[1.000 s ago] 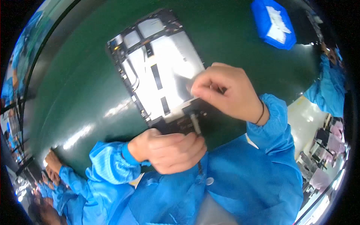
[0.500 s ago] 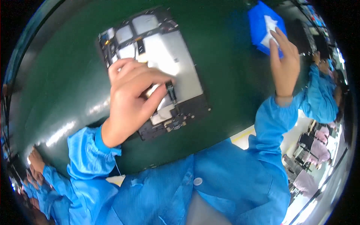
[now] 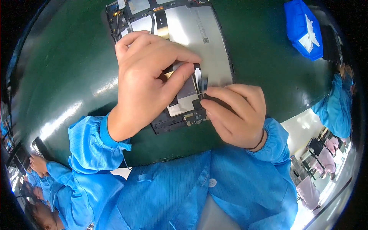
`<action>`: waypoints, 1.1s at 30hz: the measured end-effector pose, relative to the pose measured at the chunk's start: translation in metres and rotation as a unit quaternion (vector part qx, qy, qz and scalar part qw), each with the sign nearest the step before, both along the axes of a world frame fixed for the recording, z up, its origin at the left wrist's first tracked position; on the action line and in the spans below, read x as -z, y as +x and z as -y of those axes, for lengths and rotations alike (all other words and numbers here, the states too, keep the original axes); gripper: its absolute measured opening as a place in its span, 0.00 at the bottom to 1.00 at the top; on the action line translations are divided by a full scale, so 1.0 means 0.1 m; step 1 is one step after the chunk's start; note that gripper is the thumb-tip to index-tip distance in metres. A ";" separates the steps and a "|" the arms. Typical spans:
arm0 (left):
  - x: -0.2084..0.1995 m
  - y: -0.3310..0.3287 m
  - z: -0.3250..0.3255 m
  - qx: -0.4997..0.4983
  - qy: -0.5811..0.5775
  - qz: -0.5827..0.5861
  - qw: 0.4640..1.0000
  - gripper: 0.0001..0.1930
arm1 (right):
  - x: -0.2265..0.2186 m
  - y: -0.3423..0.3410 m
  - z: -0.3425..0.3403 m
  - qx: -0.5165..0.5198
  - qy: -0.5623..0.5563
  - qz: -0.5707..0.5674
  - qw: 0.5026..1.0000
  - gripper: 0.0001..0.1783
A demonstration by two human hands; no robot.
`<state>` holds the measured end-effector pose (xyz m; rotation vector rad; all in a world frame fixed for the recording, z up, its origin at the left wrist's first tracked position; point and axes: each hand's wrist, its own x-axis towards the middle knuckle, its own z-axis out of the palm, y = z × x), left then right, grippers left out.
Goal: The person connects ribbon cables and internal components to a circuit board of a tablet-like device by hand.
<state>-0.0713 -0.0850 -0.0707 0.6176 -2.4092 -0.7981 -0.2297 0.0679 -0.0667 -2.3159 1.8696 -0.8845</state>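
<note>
Opened tablet (image 3: pixel 216 50) lies at twelve o'clock on the green table (image 3: pixel 260 65). The left hand (image 3: pixel 147 73) pinches a narrow flat cable (image 3: pixel 197 73); the right hand (image 3: pixel 239 113), at four o'clock from it, touches a blurred dark strip (image 3: pixel 204 84), its hold impossible to tell.

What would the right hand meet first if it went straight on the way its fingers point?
Likely the narrow black-and-white strip by the left hand, though depth is unclear here.
</note>
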 end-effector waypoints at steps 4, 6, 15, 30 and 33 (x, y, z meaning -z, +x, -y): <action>0.02 -0.03 0.02 0.003 -0.009 0.006 1.000 0.06 | 0.03 -0.04 0.04 -0.001 -0.004 0.001 1.000 0.14; 0.04 -0.05 0.02 -0.001 -0.020 0.007 1.000 0.05 | 0.04 -0.06 0.05 -0.003 -0.027 -0.003 1.000 0.14; 0.05 -0.14 0.01 -0.014 0.008 -0.011 1.000 0.02 | -0.01 -0.11 0.06 -0.001 0.044 0.036 0.998 0.16; -0.13 -0.11 -0.04 -0.061 0.130 -0.002 0.990 0.07 | 0.04 0.05 0.05 0.022 0.010 -0.005 1.000 0.17; 0.07 0.00 0.04 -0.011 0.001 -0.011 1.000 0.06 | 0.02 0.07 0.07 0.023 0.006 -0.013 1.000 0.17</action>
